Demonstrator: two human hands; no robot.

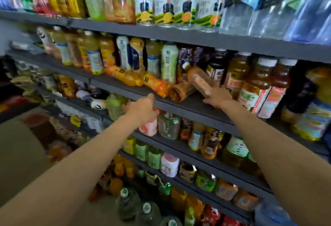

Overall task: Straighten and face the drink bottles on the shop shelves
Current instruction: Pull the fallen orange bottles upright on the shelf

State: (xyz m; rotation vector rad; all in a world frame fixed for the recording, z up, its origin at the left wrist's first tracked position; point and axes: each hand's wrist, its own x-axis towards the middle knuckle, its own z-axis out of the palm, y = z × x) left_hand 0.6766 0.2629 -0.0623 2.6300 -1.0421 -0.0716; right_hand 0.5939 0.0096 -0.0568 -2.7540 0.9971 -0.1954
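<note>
the right hand (217, 97) reaches to the second shelf (188, 105) from the top, at about 2 o'clock from the frame's middle, and its fingers curl round the lower end of a tilted amber bottle (200, 80) whose white cap points up toward 11 o'clock. just beside it at 8 o'clock lies another amber bottle (180, 91), on its side with its base toward the shelf edge. two orange bottles (130, 77) lie on their sides in a row at 9 o'clock from that one, in front of upright bottles. the left hand (143, 111) sits near the middle, against the front edge of the same shelf, fingers curled; whether they grip the edge or the pink-labelled bottle (148, 127) just below, i cannot tell. the top shelf carries clear soda bottles (238, 11) at 1 o'clock.
</note>
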